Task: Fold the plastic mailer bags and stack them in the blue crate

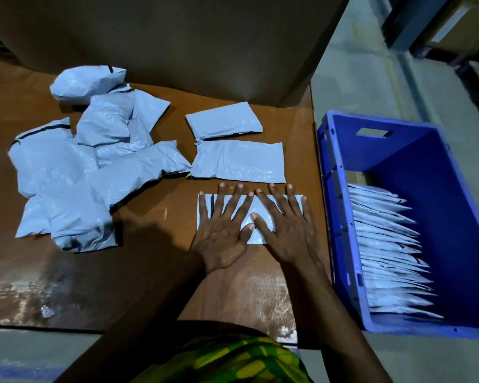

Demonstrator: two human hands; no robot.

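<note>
Left hand (221, 233) and right hand (285, 230), open with fingers spread, press a folded mailer bag (255, 204) flat; smoothing outward from the middle should sharpen its creases.

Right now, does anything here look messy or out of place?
Nothing damaged or spilled. Only the crumpled pile of unfolded mailers on the left of the table is untidy; folded bags in the blue crate sit in a neat row.
</note>
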